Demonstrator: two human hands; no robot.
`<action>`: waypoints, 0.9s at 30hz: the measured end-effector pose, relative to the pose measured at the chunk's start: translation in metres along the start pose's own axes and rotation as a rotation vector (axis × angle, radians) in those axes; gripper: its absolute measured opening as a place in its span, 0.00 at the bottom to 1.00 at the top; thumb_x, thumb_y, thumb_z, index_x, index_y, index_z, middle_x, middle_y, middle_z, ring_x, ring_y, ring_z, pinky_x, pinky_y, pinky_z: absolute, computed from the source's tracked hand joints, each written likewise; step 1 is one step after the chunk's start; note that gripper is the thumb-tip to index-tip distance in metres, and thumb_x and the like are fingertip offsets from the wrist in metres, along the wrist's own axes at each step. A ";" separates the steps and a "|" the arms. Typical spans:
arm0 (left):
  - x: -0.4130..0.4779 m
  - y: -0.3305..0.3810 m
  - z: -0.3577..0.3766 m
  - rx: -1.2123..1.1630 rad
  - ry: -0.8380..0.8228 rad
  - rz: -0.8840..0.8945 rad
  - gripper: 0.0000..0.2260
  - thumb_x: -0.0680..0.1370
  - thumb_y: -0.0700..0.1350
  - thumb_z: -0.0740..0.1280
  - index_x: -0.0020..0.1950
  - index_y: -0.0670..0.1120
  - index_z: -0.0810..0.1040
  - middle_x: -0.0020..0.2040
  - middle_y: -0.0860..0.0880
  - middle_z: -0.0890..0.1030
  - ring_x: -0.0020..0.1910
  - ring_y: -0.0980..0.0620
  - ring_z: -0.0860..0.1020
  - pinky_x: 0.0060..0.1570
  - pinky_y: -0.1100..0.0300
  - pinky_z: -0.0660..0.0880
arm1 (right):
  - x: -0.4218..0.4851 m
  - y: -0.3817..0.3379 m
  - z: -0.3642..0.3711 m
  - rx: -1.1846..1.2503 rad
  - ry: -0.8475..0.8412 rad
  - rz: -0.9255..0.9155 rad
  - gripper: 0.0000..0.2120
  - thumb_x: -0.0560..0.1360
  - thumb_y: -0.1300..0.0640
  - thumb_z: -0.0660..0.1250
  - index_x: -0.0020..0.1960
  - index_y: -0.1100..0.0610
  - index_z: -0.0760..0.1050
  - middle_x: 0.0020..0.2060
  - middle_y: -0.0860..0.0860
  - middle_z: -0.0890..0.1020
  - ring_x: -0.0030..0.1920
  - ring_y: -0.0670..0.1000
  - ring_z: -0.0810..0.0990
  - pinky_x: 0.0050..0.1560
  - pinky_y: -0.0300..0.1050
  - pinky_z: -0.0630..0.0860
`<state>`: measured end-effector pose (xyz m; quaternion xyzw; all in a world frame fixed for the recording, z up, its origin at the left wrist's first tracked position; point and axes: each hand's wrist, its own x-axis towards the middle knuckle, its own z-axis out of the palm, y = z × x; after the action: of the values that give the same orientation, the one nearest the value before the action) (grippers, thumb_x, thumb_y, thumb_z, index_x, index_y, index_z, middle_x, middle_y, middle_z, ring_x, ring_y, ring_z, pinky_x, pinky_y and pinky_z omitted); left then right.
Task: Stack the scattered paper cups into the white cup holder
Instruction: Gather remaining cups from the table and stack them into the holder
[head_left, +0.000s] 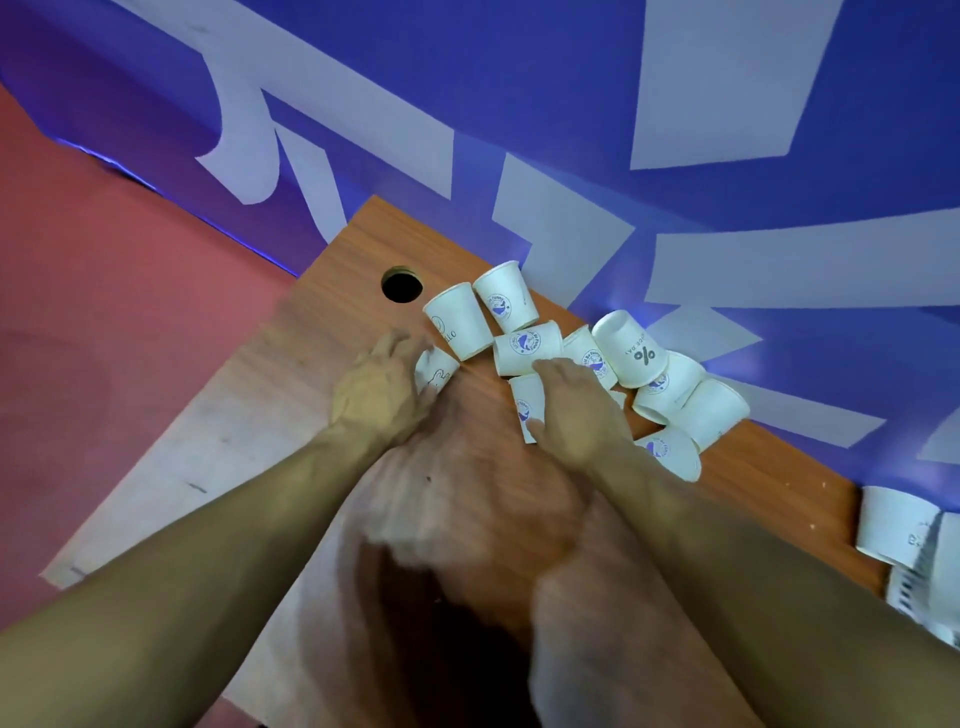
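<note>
1. Step in hand: picking up. Nothing looks nested yet, so the task seems to be at its start.
2. Left hand: fingers curl round a small doodle cup at the left end of the pile.
3. Right hand: it lies over a logo cup that is on its side, thumb on the near wall and fingers wrapped over the top. It looks like a grasp, though the fingertips are hidden.
4. The rest of the scattered cups are bunched along the far edge of the table, touching one another. Some stand mouth down and some lie tipped.
5. The white cup holder seems to be the white piece at the table's right end, cut off by the frame, with a cup-like white shape just beside it. I can't tell how full it is.
6. Next move, my guess: lift both cups clear, nest one in the other mouth up, then carry them right to the holder.
7. Edges: the pile sits hard against the banner, so there is no room behind it, and a push could knock cups off the back. The cable hole is just left of the pile.
8. Open room: bare wood on the near and left side. The floor lies beyond the left edge.
</note>
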<state>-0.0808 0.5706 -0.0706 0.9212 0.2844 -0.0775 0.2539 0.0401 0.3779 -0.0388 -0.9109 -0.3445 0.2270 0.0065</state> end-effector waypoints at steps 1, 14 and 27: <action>0.002 -0.001 0.002 -0.017 -0.010 0.007 0.22 0.76 0.52 0.66 0.69 0.57 0.68 0.69 0.54 0.67 0.59 0.44 0.75 0.52 0.50 0.74 | 0.003 0.000 0.002 -0.002 -0.018 -0.005 0.30 0.75 0.52 0.67 0.73 0.56 0.61 0.69 0.53 0.67 0.68 0.56 0.65 0.62 0.52 0.71; 0.001 0.009 0.014 -0.060 -0.146 0.057 0.12 0.74 0.50 0.70 0.54 0.52 0.72 0.51 0.50 0.81 0.48 0.44 0.77 0.42 0.54 0.72 | -0.001 -0.003 0.010 -0.173 -0.003 -0.012 0.13 0.77 0.55 0.64 0.61 0.56 0.74 0.54 0.54 0.77 0.55 0.56 0.73 0.52 0.49 0.73; -0.073 0.086 -0.005 0.017 0.030 0.285 0.10 0.76 0.55 0.68 0.55 0.57 0.82 0.52 0.50 0.83 0.53 0.47 0.78 0.48 0.56 0.74 | -0.109 0.012 -0.028 -0.099 0.227 0.034 0.10 0.76 0.55 0.63 0.57 0.52 0.75 0.49 0.51 0.80 0.51 0.56 0.77 0.49 0.48 0.67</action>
<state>-0.0928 0.4764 -0.0088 0.9554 0.1539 -0.0295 0.2505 -0.0126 0.3043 0.0284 -0.9356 -0.3368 0.1055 -0.0033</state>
